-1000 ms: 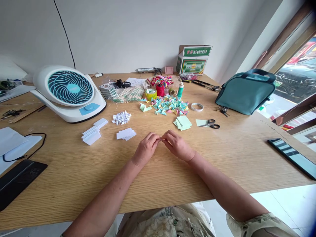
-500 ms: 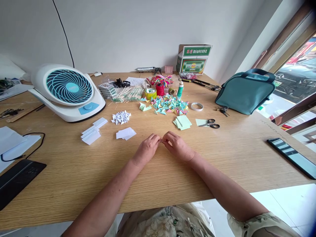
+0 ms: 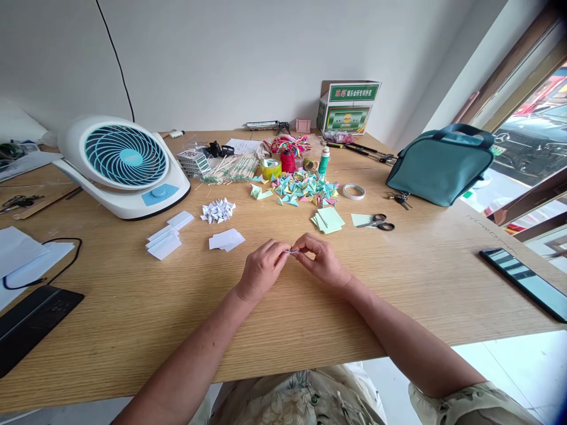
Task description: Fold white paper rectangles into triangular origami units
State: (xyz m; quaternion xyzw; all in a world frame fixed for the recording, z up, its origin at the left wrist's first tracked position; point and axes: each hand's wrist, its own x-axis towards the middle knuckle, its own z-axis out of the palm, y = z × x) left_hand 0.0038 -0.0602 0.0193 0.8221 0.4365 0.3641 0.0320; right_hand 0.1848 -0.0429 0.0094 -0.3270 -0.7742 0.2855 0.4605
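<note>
A small piece of white paper (image 3: 291,252) is pinched between both hands above the table; only a thin edge of it shows. My left hand (image 3: 263,267) is closed on its left end, fingers bent over it. On the other end, the thumb and fingers of my right hand (image 3: 322,258) are closed too. Beyond my left hand lie a stack of white paper slips (image 3: 226,239) and a heap of folded white paper triangles (image 3: 218,211). Pale green paper squares (image 3: 328,219) lie past my right hand, with coloured folded triangles (image 3: 305,189) behind them.
A white fan (image 3: 126,165) and more white paper slips (image 3: 165,239) stand left. Scissors (image 3: 377,221), a tape roll (image 3: 354,190), keys (image 3: 400,199), a teal bag (image 3: 440,164) and a phone (image 3: 522,283) are right. A glue bottle (image 3: 324,160) stands behind the triangles.
My hands have moved slightly apart, and more of the white paper's edge shows between the fingertips. Both hands keep their pinch. The things on the table lie as before.
</note>
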